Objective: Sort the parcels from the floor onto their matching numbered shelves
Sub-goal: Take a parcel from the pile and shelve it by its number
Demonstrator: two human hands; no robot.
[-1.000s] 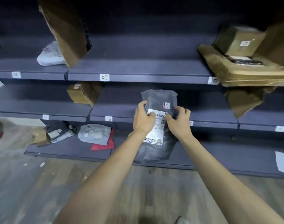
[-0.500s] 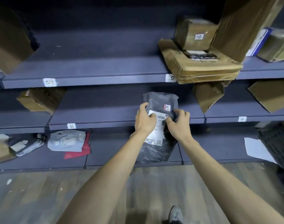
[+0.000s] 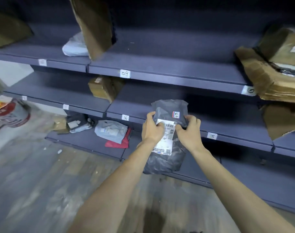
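I hold a dark grey plastic mailer parcel [image 3: 167, 153] upright in front of the blue-grey shelves. My left hand [image 3: 151, 130] grips its left edge and my right hand [image 3: 189, 132] grips its right edge. A white shipping label runs down its front, and a small red-edged sticker [image 3: 176, 114] with a handwritten number sits near its top. Behind it, shelf tags read 16 [image 3: 125, 117], 15 [image 3: 212, 136], 09 [image 3: 125, 74] and 10 [image 3: 249, 90].
Cardboard boxes [image 3: 277, 64] fill the upper right shelf, and a tall brown one [image 3: 94, 26] leans on the top shelf. A small box [image 3: 104, 88] stands on the middle shelf. Grey and red mailers [image 3: 113, 132] lie on the bottom shelf. Wooden floor [image 3: 42, 182] spreads below left.
The view has swung back to the left, so the shelves now appear shifted right and tilted. Both hands keep the same hold on the grey parcel.
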